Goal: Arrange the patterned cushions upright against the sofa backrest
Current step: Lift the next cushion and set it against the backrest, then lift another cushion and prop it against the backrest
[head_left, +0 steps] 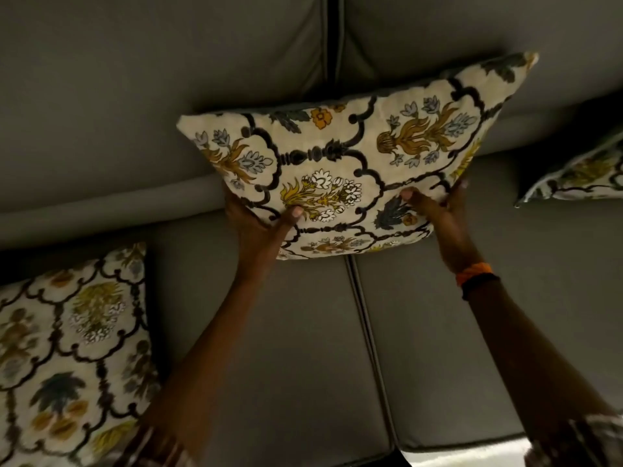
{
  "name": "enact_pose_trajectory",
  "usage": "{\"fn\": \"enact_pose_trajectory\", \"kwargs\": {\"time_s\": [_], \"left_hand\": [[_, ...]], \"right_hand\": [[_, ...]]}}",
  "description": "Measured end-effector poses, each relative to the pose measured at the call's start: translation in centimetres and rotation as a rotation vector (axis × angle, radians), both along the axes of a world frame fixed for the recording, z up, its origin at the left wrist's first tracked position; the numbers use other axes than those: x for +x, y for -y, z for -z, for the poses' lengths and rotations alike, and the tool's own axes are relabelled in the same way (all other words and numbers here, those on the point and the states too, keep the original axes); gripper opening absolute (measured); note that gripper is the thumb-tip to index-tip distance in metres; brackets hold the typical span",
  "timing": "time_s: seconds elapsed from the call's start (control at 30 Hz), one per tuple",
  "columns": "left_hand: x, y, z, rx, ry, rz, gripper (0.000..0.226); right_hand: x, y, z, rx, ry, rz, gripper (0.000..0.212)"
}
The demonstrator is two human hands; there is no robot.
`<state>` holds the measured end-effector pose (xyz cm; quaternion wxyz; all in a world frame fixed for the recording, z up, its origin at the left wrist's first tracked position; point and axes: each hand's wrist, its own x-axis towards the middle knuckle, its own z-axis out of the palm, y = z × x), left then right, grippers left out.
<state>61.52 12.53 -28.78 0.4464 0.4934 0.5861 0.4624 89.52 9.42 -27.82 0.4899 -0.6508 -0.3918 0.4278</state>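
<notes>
A cream cushion with dark scrollwork and yellow and blue flowers (344, 156) is held in the middle of the view, above the seat and in front of the grey sofa backrest (161, 89), tilted with its right corner higher. My left hand (259, 220) grips its lower left edge, thumb on the front face. My right hand (438, 210) grips its lower right edge, thumb also on the front. A second cushion of the same pattern (70, 352) lies on the seat at the lower left. A third cushion (580, 173) shows partly at the right edge.
The grey sofa seat (303, 348) has a seam between two seat pads running down the middle. An orange and black band (475, 274) is on my right wrist. The seat's front edge shows at the bottom right.
</notes>
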Motion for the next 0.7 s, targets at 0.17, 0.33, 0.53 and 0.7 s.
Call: {"fn": "enact_pose_trajectory", "kwargs": {"time_s": [0.17, 0.33, 0.53, 0.7], "left_hand": [[-5.2, 4.2, 0.3, -0.057, -0.165, -0.024, 0.133], [-17.2, 8.7, 1.0, -0.021, -0.771, 0.068, 0.109], [-41.3, 14.7, 3.4, -0.282, -0.984, -0.158, 0.089], [-53.0, 15.7, 3.5, -0.695, -0.758, -0.361, 0.125]], "right_hand": [[-9.0, 8.0, 2.2, -0.203, 0.152, 0.228, 0.118], [-24.5, 11.7, 4.3, -0.413, 0.433, -0.143, 0.107], [-44.8, 12.0, 6.5, -0.592, 0.077, -0.340, 0.113], [-54.6, 12.3, 6.0, -0.450, -0.013, -0.270, 0.089]]}}
